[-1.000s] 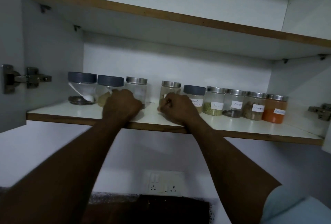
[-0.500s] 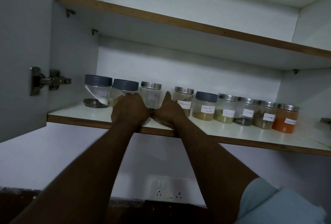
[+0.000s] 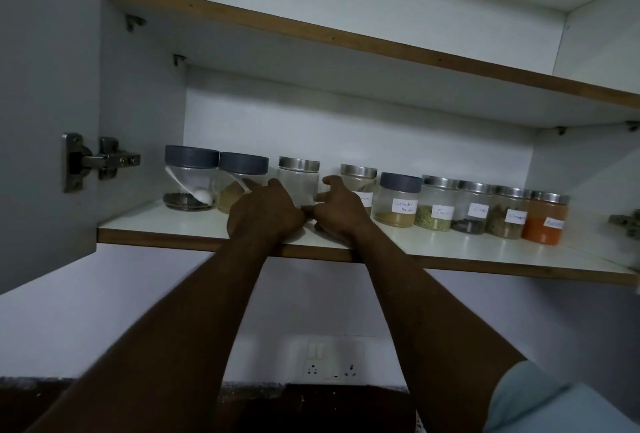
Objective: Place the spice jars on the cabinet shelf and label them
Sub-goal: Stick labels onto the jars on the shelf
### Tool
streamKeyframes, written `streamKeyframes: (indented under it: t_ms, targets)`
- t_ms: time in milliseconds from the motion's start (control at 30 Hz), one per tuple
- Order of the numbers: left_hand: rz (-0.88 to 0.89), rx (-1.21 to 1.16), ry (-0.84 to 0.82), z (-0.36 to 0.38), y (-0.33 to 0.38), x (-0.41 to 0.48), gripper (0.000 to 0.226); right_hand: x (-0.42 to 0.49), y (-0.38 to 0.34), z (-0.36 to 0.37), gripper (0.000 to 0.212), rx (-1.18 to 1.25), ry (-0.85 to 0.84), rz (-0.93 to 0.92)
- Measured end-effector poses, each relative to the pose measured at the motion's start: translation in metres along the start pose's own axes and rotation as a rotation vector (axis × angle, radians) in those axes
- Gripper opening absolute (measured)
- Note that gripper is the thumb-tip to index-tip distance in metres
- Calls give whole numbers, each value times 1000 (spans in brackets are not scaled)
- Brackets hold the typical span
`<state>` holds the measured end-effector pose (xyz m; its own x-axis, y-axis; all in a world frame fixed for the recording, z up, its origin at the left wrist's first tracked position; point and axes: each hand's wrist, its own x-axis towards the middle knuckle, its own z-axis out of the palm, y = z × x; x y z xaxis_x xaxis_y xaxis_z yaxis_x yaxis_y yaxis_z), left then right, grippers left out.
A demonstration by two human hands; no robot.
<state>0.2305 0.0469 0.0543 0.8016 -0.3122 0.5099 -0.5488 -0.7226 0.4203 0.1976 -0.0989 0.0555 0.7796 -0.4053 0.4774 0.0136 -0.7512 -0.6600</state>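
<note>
A row of spice jars stands on the white cabinet shelf (image 3: 180, 225). From the left there are two grey-lidded jars (image 3: 190, 178) (image 3: 242, 176), then an unlabelled steel-lidded jar (image 3: 298, 178). To the right come labelled jars: one partly hidden (image 3: 360, 183), coriander powder (image 3: 400, 200), several steel-lidded ones (image 3: 472, 207) and an orange-filled one (image 3: 545, 221). My left hand (image 3: 265, 213) curls around the lower left of the unlabelled jar. My right hand (image 3: 341, 213) touches its lower right, thumb raised and fingers spread. The jar's lower front is hidden behind both hands.
An upper shelf (image 3: 346, 38) hangs overhead. The open door with its steel hinge (image 3: 97, 161) stands at the left, and another hinge (image 3: 627, 221) is at the right wall. A wall socket (image 3: 332, 363) and a dark counter (image 3: 311, 408) lie below.
My right hand has left the labelled jar and moved left to meet my left hand at the unlabelled steel-lidded jar. My view has shifted left and closer.
</note>
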Motion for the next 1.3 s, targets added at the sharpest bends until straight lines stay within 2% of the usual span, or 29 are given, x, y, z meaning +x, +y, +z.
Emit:
streamKeyframes:
  t_ms: [167,267,367,533,667,767,933,1100,1300]
  targets:
    - [8,56,-18,4,0,3,82,-3,-2,-4,86,33,72,33]
    - [-9,50,8,6,0,3,75,-5,-4,-3,96,31,51,26]
    - [-28,29,35,6,0,3,68,-5,-3,-2,90,47,6,19]
    - [-12,46,26,4,1,4,64,-1,-3,-5,90,-18,49,25]
    - [35,89,-15,5,0,4,66,2,3,-5,69,-13,50,22]
    - [55,130,-32,4,-1,2,74,2,6,-5,67,33,23,33]
    - [74,103,13,5,-2,2,66,1,6,-5,73,-1,43,-10]
    - [55,97,12,4,-1,2,58,3,6,-5,61,-35,50,-8]
    - [125,14,157,3,-3,-6,48,-8,1,-10,71,-48,83,12]
